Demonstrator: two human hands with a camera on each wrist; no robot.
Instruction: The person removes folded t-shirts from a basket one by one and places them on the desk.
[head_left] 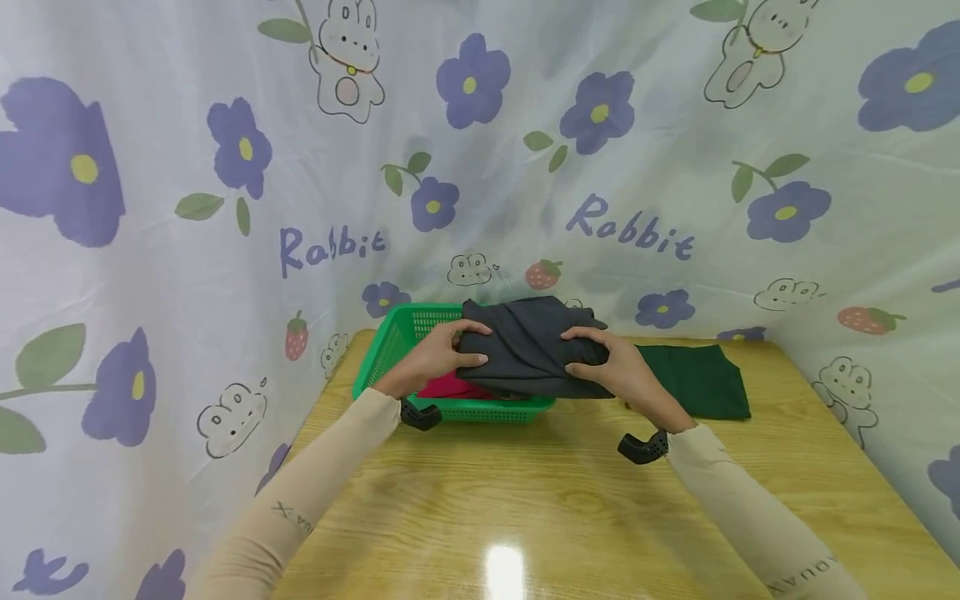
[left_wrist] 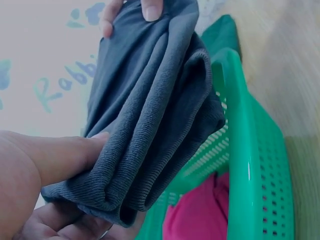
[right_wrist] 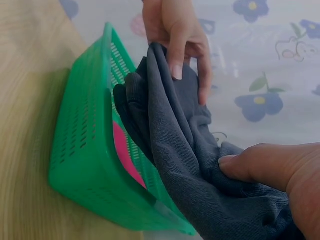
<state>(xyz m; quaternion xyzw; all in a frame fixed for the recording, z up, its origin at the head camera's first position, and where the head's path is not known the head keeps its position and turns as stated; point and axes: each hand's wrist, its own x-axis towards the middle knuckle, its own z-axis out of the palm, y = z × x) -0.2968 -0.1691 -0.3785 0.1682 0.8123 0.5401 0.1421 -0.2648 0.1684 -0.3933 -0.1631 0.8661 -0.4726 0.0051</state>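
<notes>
A folded dark grey garment [head_left: 528,346] is held up between both hands, over the right part of a green plastic basket [head_left: 465,410]. My left hand [head_left: 438,354] grips its left end, thumb on the near face and fingers curled beneath, as the left wrist view shows. At the opposite end my right hand [head_left: 622,371] pinches the cloth; in the right wrist view its thumb presses on the fabric while its other fingers are hidden. Layered, ribbed folds [left_wrist: 150,120] show along the garment's edge. Inside the basket lies a pink-red cloth [head_left: 450,383], partly covered from view.
To the right of the basket, a dark green folded cloth [head_left: 693,381] lies flat on the wooden table [head_left: 480,492]. A white curtain [head_left: 510,175] printed with flowers and rabbits hangs behind the table and along both sides.
</notes>
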